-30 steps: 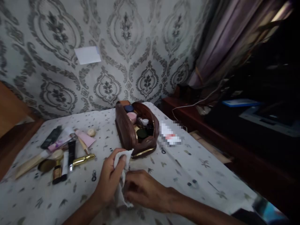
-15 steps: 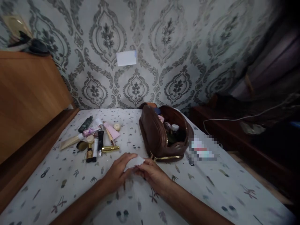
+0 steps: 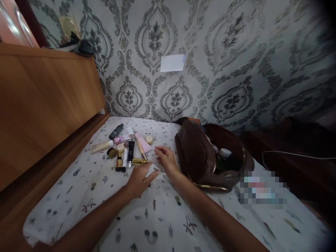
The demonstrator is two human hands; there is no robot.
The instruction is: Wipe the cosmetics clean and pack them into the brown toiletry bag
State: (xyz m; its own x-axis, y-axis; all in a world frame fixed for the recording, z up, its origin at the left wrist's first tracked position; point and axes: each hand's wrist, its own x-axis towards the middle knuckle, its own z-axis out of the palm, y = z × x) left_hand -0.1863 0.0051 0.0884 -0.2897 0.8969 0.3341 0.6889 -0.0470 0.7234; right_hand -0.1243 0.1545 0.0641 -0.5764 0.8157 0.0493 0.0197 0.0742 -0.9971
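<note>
In the head view, my left hand [image 3: 139,179] is closed on a crumpled white tissue [image 3: 154,169], just in front of the cosmetics. My right hand [image 3: 167,160] reaches forward beside it, between the cosmetics and the brown bag. Its fingers are loosely bent and apart, with nothing visible in them. Close by lie a gold tube [image 3: 139,161], a pink tube [image 3: 143,142] and a small round cream-coloured jar [image 3: 149,140]. A black tube [image 3: 131,153] and a dark gold bottle [image 3: 119,163] are farther left.
An unzipped brown bag [image 3: 194,150] stands at the right, with a white-capped container [image 3: 225,153] inside. A beige tube [image 3: 102,146] and a dark green bottle [image 3: 116,131] lie at the left. The patterned white cloth [image 3: 157,217] runs to a wooden cabinet [image 3: 49,105] and the wall.
My right hand has come away from the tissue and moved forward towards the cosmetics. The left hand keeps the tissue. The camera view has turned left.
</note>
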